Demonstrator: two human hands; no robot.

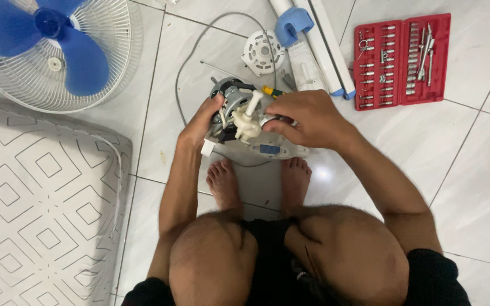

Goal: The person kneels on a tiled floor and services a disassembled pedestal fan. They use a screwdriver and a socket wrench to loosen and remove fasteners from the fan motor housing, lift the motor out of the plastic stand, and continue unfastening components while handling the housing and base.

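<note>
**Both hands on a fan motor unit above a tiled floor**

Largest in view is the patterned mattress (35, 198), lying well to the left of the left hand. Beyond that hand, up and to the left, sits a white wire fan guard (106, 51) with its blue blade (58, 39) resting in it. Well to the right of the right hand, an open red tool case (402, 61) lies on the white tiled floor (472, 170), its rows of bits and sockets showing. Just beyond the right hand lies a white fan stand with a blue collar (307, 45), and beside it a round white motor cover (262, 52).

Between the hands is the fan motor unit (239, 116), a grey motor with a cream gear piece on a white housing, held above the person's bare feet. The left hand (202, 122) curls around its left side, thumb up on the motor. The right hand (307, 119) is closed over its right side, fingertips pinching a small part there; what the part is cannot be told. A yellow-handled screwdriver (270, 90) lies just beyond the motor, near the right hand's knuckles.
</note>
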